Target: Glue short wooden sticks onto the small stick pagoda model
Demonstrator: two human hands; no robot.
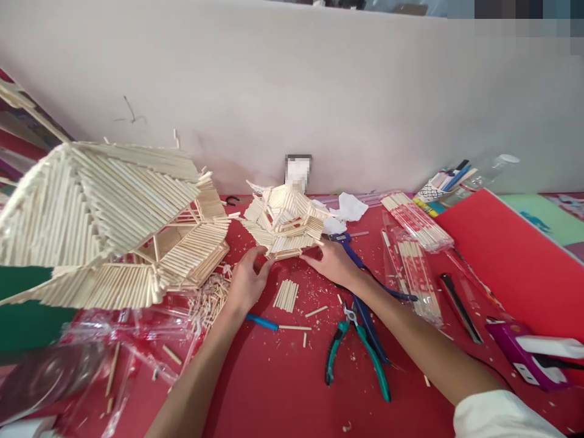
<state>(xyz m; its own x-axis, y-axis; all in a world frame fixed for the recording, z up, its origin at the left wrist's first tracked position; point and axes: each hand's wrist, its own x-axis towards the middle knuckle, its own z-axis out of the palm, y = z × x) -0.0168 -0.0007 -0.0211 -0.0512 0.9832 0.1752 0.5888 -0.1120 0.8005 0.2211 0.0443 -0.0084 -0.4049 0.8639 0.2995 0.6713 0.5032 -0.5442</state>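
Observation:
A small model built of pale wooden sticks [283, 222] stands on the red table [283, 377] near the wall. My left hand [246, 280] grips its lower left edge, fingers pinched on the sticks. At the model's lower right edge, my right hand [333, 261] has its fingertips closed on the sticks. A short bundle of cut sticks [286, 295] lies just below the model, between my hands.
A large stick-built roof structure [109, 219] fills the left side. Green-handled pliers [360, 350] and blue-handled cutters [360, 267] lie under my right forearm. Packs of chopsticks [413, 243], a black knife [460, 307], a purple glue gun [524, 353] and a red board [511, 261] lie to the right. Plastic wrapping [114, 353] sits lower left.

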